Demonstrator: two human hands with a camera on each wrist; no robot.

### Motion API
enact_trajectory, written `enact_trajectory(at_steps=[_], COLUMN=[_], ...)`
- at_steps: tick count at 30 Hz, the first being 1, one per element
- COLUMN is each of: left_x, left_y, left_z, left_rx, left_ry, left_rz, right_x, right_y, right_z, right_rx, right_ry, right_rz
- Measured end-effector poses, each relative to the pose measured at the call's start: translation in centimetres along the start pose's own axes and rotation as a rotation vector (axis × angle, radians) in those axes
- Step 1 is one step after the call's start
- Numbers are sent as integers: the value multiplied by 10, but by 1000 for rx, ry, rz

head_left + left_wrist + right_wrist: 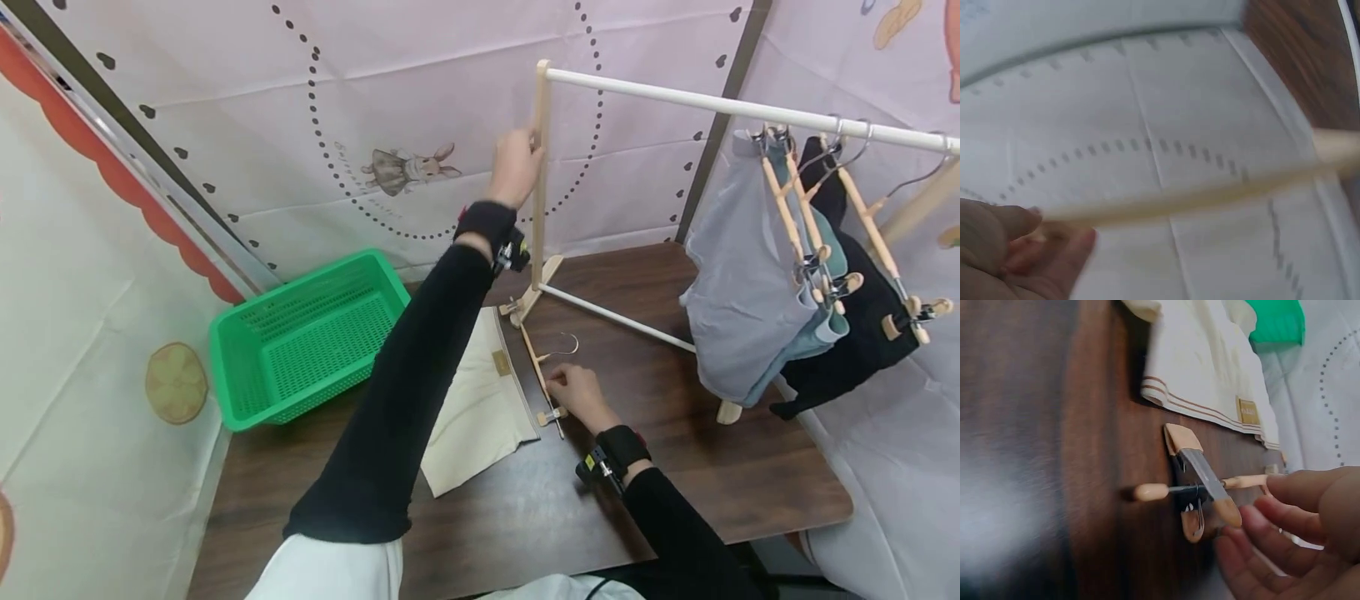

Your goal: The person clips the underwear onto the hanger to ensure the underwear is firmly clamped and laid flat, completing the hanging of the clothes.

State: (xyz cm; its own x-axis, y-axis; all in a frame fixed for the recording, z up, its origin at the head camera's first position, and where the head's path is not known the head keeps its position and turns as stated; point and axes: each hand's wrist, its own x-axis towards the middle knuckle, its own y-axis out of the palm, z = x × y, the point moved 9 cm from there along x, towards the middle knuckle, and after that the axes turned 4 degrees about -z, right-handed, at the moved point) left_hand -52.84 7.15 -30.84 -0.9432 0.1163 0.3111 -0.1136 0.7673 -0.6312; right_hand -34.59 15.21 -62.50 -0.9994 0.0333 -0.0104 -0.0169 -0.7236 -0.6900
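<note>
My left hand (pixel 517 168) is raised at the upper part of the rack's wooden upright post (pixel 538 208). Its thumb and fingers hold the post, which looks blurred in the left wrist view. Low over the table, my right hand (pixel 581 396) pinches the bar of a wooden clip hanger (pixel 534 354). In the right wrist view, one of the hanger's clips (pixel 1200 478) lies just in front of the fingers. Beside the hanger lies a cream garment (pixel 476 408) with a brown-striped edge and a small tan label (pixel 501 362). The hanger's metal hook points right, away from the garment.
A green plastic basket (pixel 300 400) stands at the left on the brown table (pixel 480 542). From the rack's white top rail (pixel 675 96) hang grey (pixel 735 292), teal and black (pixel 847 333) garments on clip hangers. A white lower bar (pixel 615 317) runs behind the hanger.
</note>
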Motion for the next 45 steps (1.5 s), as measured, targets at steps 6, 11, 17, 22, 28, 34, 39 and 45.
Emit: enact_trajectory(at_steps=[6,11,17,22,28,34,39,45], left_x=[-114,-236,-338,-377,-392,-393,-392,-383], left_y=[24,60,95,104,102,97,106,117], left_z=[48,113,188,215,215,214,222,235], left_rx=[-217,-213,-439,-456,-516,-705,-979,-937], left_ry=[48,-13,-372,-521,-575,-616,-767,-833], left_rz=[126,280,412,421,324,54,-78,-177], right_x=[-35,-51,-52,-48,-50,-53,-50,-50], right_y=[-1,-6,-6,-5,2,12,23,24], right_z=[-18,-29,-30,-23,-20,-19,-20,-20], right_rx=[-64,-84,-35,42,124,313,514,531], right_ry=[48,67,126,181,229,260,311,327], right_rz=[43,9,-6,9,35,38,58,36])
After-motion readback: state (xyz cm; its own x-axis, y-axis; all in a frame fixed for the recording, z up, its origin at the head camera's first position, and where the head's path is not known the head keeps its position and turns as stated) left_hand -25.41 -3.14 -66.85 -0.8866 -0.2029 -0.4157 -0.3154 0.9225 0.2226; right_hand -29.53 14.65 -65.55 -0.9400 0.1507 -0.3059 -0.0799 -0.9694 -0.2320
